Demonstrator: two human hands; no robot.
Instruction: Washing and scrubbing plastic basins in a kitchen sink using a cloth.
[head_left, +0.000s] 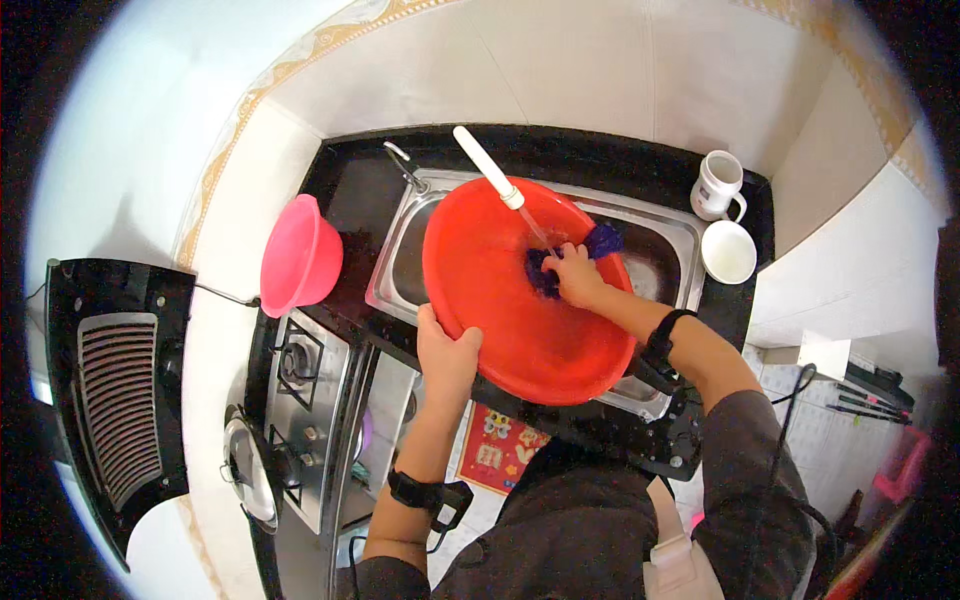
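A large red plastic basin rests tilted over the double-bowl steel sink. My left hand grips its near left rim, thumb on the inner side. Inside the basin, my right hand holds a dark purple-blue cloth, with part of the cloth lying over the far right rim. From a white tap spout a stream of water falls onto the cloth beside my right fingers. The underside of the cloth is hidden by my hand.
A pink plastic basin leans on the black counter at left, above a gas stove with a lidded pan. A small chrome tap stands behind the sink. At right are a white mug and a white bowl.
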